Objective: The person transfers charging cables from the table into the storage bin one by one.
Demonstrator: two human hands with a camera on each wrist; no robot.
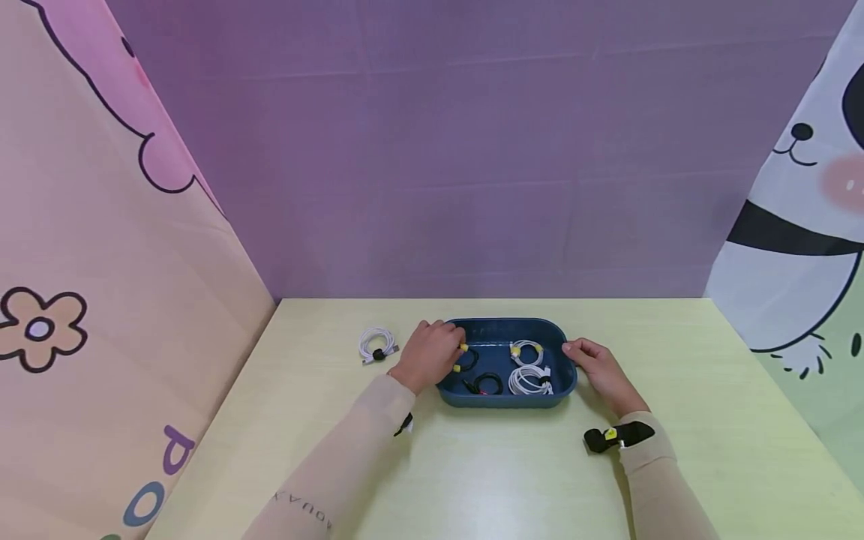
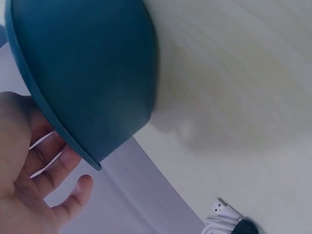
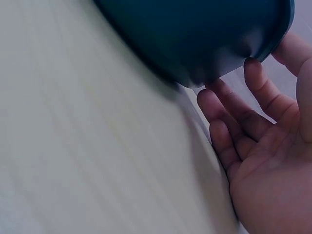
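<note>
A dark blue plastic tray [image 1: 502, 401] with rounded corners stands on the table. My left hand [image 1: 432, 354] reaches over its left end, fingertips at a black coiled cable [image 1: 470, 361] with yellow ties. In the left wrist view the tray wall [image 2: 87, 78] hides part of that hand [image 2: 39, 170], so whether it pinches the cable is unclear. My right hand [image 1: 601, 367] grips the tray's right rim, thumb over the edge and fingers [image 3: 263, 90] against the outer wall. Also inside lie another black cable [image 1: 498, 384], a white cable with yellow ties [image 1: 538, 347] and a larger white coil [image 1: 518, 381].
Left of the tray, a coiled white USB cable [image 1: 364, 346] with a black tie lies on the pale wooden table [image 1: 486, 465]. A purple backdrop [image 1: 432, 165] rises behind the table, with printed cloth panels at both sides.
</note>
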